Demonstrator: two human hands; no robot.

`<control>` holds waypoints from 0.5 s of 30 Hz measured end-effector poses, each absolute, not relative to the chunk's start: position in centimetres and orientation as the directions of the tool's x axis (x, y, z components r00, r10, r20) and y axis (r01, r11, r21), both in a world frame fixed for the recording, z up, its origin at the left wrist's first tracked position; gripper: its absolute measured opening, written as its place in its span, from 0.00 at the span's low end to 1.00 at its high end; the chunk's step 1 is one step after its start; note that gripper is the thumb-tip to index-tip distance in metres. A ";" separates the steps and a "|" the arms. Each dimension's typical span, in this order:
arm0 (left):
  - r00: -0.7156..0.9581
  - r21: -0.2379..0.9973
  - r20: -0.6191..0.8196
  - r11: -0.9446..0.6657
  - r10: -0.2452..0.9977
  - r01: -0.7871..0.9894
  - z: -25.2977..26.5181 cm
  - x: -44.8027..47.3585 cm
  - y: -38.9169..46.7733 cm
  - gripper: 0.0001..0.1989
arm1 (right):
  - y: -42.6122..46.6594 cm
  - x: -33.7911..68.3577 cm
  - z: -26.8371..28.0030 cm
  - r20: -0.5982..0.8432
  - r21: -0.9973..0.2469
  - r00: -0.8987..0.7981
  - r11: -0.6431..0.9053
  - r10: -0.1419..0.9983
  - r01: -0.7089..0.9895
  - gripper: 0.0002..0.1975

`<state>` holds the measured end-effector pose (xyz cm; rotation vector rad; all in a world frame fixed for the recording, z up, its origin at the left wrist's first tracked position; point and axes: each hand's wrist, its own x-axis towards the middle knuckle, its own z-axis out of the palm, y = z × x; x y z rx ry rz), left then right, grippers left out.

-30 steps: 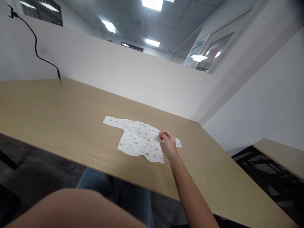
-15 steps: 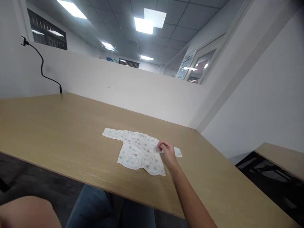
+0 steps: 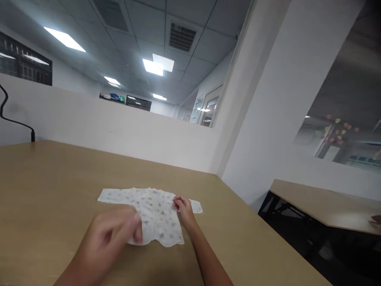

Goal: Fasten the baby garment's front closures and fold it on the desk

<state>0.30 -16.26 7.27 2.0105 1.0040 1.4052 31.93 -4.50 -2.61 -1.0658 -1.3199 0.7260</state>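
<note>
The small printed white shirt (image 3: 157,218) lies spread on the worktop (image 3: 59,171), towards seven o'clock in the view, its sleeves reaching towards nine and three. At its two o'clock the right hand (image 3: 182,207) rests with fingers curled in, and at its eight the left hand (image 3: 104,228), blurred and loosely bent, covers one lower corner; I cannot tell whether either grips cloth. Should curled fingers snag the thin fabric, it could bunch or skew.
</note>
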 end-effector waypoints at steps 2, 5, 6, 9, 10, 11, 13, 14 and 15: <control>0.267 0.749 0.535 -0.596 0.801 0.290 8.4 1.1 -10.5 0.20 | -4.0 32.2 -3.1 0.396 -0.904 0.165 0.353 0.903 0.240 0.14; 0.219 0.738 0.412 -0.464 0.885 0.490 5.9 1.4 -1.0 0.24 | -3.5 32.7 -3.7 0.429 -0.859 0.185 0.335 0.884 0.387 0.19; 0.208 0.708 0.347 -0.401 0.914 0.581 4.1 1.3 1.7 0.25 | -3.3 32.8 -4.0 0.428 -0.850 0.180 0.327 0.886 0.412 0.19; 0.179 0.558 0.311 -0.331 0.934 0.761 -1.9 0.1 6.6 0.22 | -2.6 33.7 -4.8 0.447 -0.817 0.165 0.326 0.879 0.475 0.21; 0.205 0.502 0.310 -0.343 0.928 0.794 -3.4 -0.3 7.1 0.21 | -2.4 34.1 -5.0 0.463 -0.795 0.146 0.336 0.874 0.505 0.22; 0.250 0.452 0.316 -0.377 0.915 0.809 -4.6 -0.7 7.3 0.22 | -2.1 34.6 -5.3 0.469 -0.773 0.137 0.331 0.872 0.542 0.23; 0.285 0.411 0.313 -0.400 0.906 0.819 -5.6 -1.3 6.7 0.22 | -1.5 35.7 -5.7 0.447 -0.716 0.134 0.264 0.885 0.646 0.25; 0.306 0.401 0.307 -0.414 0.901 0.817 -5.6 -1.4 6.4 0.23 | -1.3 36.2 -5.9 0.404 -0.674 0.147 0.186 0.903 0.715 0.27; 0.319 0.389 0.300 -0.421 0.899 0.820 -5.4 -1.5 6.1 0.24 | -1.0 36.6 -6.0 0.342 -0.620 0.156 0.097 0.927 0.779 0.29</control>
